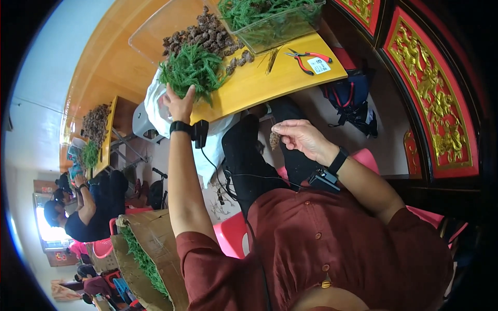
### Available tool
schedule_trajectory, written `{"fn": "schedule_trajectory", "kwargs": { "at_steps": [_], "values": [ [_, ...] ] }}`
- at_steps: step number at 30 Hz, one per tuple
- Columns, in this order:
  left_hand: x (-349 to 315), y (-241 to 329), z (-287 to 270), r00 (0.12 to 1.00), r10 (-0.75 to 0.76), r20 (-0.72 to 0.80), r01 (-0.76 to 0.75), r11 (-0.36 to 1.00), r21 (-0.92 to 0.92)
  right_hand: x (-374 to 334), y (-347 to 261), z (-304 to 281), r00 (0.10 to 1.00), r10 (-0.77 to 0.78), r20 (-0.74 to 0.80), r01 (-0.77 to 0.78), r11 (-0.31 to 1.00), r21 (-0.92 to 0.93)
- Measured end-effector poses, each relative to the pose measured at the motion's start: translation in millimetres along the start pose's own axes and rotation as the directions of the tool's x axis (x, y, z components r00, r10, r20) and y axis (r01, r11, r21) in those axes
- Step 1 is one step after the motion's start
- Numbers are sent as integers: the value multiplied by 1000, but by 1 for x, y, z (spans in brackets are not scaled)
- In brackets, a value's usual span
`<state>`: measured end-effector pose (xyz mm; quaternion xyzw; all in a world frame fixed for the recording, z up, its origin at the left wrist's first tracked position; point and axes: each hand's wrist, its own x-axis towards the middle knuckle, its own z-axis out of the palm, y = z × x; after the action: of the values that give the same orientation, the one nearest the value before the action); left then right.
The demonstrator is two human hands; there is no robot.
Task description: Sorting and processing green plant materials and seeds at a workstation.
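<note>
My left hand [180,105] reaches to the near edge of a loose pile of green artificial pine sprigs [193,68] on the yellow table. Its thumb and fingers are spread apart at the sprigs, and no sprig shows in its grip. Over my lap, my right hand [305,139] pinches a small brown pine cone [274,140] between thumb and fingers, and the cone hangs downward. Both wrists wear black bands with small devices. Behind the sprigs lies a heap of brown pine cones [207,32], with a few strung out toward the table's middle.
Red-handled pliers [307,61] and thin brown wires [271,60] lie on the yellow table [249,90]. A clear bin [280,35] of greenery stands behind them. A white bag [156,101] hangs at the left. A cardboard box [158,233] is below; other people sit farther left.
</note>
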<state>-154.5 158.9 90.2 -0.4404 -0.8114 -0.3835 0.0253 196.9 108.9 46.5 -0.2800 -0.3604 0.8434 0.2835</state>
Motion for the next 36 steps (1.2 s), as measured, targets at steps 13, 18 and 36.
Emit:
{"fn": "schedule_trajectory", "kwargs": {
  "at_steps": [13, 18, 36],
  "values": [
    [-36, -12, 38, 934, -185, 304, 348, 660, -666, -9, -4, -9, 999, 22, 49, -19, 998, -66],
    [-14, -124, 27, 967, -251, 35, 250, 919, -306, -15, 7, -1, 987, 92, 133, -80, 993, -88],
    [100, -158, 26, 987, -110, -120, 58, 924, -377, 52, 3, 6, 996, 92, 21, -91, 995, -46]
  ]
}}
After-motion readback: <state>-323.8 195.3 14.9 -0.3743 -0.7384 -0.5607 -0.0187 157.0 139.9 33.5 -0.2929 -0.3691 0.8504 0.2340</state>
